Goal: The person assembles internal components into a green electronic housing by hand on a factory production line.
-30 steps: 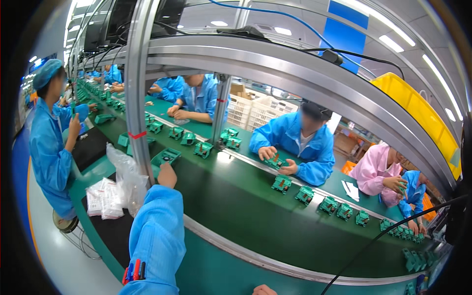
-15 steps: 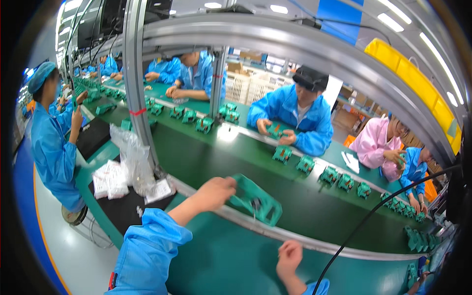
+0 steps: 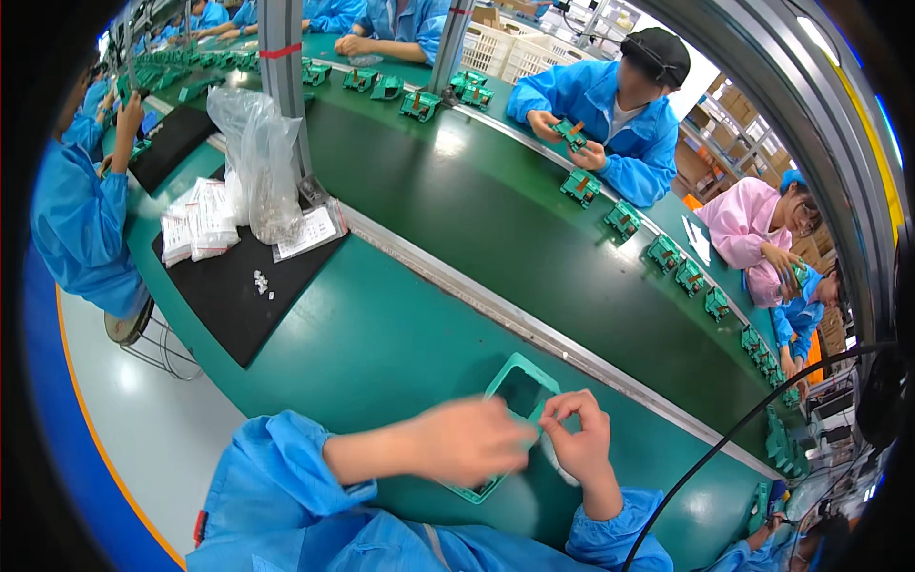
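We see the belt (image 3: 457, 238) beyond our bench (image 3: 381, 334); at left lie a black mat (image 3: 224, 310) and a clear bag (image 3: 259, 157); the case (image 3: 536, 371) lies on the bench before us, partly behind our left hand (image 3: 467, 443), whose blurred fingers we cannot read as open or closed; our right hand (image 3: 581, 443) brings thumb and forefinger together at the case's edge, on what we cannot tell; white bits (image 3: 261, 282) dot the mat.

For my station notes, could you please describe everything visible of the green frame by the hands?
The green frame looks plastic and oblong, with rounded corners, a raised rim and a dark interior. It slants over the green worktop. The blurred left hand hides its middle; the right hand is at its right edge, contact unclear.
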A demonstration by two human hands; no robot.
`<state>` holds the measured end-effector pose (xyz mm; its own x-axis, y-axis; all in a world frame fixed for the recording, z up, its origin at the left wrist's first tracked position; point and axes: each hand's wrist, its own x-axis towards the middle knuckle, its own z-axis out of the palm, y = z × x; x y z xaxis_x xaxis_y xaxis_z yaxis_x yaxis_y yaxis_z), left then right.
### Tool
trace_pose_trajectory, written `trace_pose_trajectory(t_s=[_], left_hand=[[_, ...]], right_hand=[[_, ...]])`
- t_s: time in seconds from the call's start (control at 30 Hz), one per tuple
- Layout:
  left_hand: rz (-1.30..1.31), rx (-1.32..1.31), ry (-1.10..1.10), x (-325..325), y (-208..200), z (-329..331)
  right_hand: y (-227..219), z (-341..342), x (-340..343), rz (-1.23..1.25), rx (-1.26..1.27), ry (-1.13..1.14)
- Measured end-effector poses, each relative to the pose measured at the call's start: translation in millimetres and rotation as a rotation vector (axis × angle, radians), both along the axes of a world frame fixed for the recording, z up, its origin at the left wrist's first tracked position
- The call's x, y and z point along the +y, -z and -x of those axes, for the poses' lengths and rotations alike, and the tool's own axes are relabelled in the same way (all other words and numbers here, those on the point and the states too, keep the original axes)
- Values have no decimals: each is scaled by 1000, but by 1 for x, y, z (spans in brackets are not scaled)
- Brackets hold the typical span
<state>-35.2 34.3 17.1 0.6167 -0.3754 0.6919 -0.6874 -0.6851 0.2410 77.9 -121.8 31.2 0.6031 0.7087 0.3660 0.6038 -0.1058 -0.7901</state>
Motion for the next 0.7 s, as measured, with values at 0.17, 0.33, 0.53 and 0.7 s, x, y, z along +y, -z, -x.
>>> trace_pose_trajectory(t_s=[0.17,0.33,0.53,0.7], left_hand=[[-282,240,98,-49,51,33],[-364,282,-77,-102,52,13],[-274,242,-83,-110,61,11],[-260,232,-49,-110,64,9]], right_hand=[[-3,-1,0,366,-165,-142],[-3,-4,12,575,-471,-137],[2,-13,19,666,-456,-141],[-1,-17,19,720,-376,-212]])
